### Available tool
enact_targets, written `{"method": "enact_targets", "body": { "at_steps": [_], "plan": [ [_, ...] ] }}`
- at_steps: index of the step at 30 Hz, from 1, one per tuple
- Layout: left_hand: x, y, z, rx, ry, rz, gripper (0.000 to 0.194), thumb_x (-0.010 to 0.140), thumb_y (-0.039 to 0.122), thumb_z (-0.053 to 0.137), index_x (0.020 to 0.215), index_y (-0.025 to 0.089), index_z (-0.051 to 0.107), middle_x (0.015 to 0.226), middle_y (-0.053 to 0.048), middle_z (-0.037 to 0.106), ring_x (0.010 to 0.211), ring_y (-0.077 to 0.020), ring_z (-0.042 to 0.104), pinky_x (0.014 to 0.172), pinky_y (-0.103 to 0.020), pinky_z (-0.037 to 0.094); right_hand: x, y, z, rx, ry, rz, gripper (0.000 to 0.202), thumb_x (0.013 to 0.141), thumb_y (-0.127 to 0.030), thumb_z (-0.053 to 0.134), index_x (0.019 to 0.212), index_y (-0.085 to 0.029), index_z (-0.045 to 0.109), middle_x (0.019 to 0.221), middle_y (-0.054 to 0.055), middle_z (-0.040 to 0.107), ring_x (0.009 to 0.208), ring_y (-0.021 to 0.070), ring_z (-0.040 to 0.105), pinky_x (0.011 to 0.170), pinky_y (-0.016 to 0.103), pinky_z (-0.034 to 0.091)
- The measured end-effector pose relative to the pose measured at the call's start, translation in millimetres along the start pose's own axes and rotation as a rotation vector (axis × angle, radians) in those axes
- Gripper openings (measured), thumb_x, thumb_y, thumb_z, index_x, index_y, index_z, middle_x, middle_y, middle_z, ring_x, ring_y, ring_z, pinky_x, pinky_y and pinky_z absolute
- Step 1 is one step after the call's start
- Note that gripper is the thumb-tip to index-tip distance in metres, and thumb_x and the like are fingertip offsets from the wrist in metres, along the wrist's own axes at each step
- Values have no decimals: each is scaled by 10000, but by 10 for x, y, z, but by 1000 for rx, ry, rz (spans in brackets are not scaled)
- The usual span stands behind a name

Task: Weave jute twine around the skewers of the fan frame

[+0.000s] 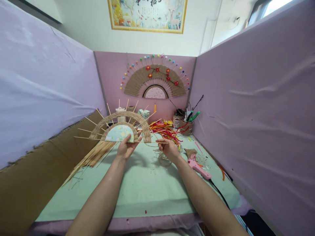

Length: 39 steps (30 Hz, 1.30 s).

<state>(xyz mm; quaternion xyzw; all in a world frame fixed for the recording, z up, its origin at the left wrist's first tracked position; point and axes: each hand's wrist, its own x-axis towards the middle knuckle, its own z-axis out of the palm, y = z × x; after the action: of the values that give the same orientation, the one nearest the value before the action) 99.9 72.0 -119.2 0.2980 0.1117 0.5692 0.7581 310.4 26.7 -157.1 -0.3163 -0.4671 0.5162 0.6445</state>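
Observation:
My left hand [127, 148] grips a half-round fan frame [120, 115] at its straight lower edge, the thumb in front of a pale blue floral half-disc [118, 133]. Thin wooden sticks radiate out of the frame, and an arch of brown twine is wound across them. My right hand [167, 149] is closed at the right end of the lowest stick, fingertips pinched by the twine there. Which of the two the fingertips hold, stick or twine, is too small to be sure. Loose twine [164, 159] lies in a loop on the table below the right hand.
A bundle of thin sticks [98, 153] lies at left. Red and orange pipe cleaners [167, 131] heap at the back. A pink glue gun [200, 168] with a black cord rests at right, near a tool pot [186, 127]. A finished fan [137, 80] hangs on the back panel.

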Motion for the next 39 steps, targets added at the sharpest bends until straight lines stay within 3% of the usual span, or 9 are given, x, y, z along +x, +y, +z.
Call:
{"method": "enact_targets", "body": {
  "at_steps": [5,11,14,23,30,39],
  "plan": [
    [17,-11,11,2,25,5,453,857,87,444,1306,151,450,1223,-128,600,1139,-255,545,955,-441,461,-3,91,41,-92,-16,17,292,744,-319,472,861,-131,661,573,2,514,489,94,396,475,214,316],
    [32,-31,-7,27,44,8,391,840,78,467,1226,116,521,1136,-128,647,1063,-235,599,893,-385,510,-230,78,217,-702,-264,-107,263,857,-296,438,925,-172,660,637,-5,596,590,106,494,598,217,380],
    [47,-39,-28,51,59,20,356,831,73,481,1177,112,554,1109,-119,659,1036,-224,613,861,-354,528,-299,15,264,-883,-267,-229,258,876,-286,436,933,-186,667,669,3,629,618,119,533,631,227,393],
    [83,-63,-80,80,107,-24,379,807,42,500,1177,112,550,1118,-133,652,1005,-231,629,837,-354,538,-249,-130,115,-1011,-28,-531,263,898,-320,439,932,-190,665,865,82,685,771,181,600,737,288,423],
    [102,-90,-109,92,128,-39,435,803,31,496,1226,126,526,1122,-137,653,979,-221,641,826,-337,542,-268,-168,109,-1128,-106,-532,270,903,-318,426,920,-204,670,843,77,681,745,171,586,716,280,407],
    [101,-86,-115,56,158,-49,385,818,47,490,1198,87,531,999,-139,693,938,-216,654,802,-334,548,-290,-106,90,-1240,-278,-453,243,860,-246,480,703,-192,657,677,35,639,640,128,530,623,232,336]
  ]
}}
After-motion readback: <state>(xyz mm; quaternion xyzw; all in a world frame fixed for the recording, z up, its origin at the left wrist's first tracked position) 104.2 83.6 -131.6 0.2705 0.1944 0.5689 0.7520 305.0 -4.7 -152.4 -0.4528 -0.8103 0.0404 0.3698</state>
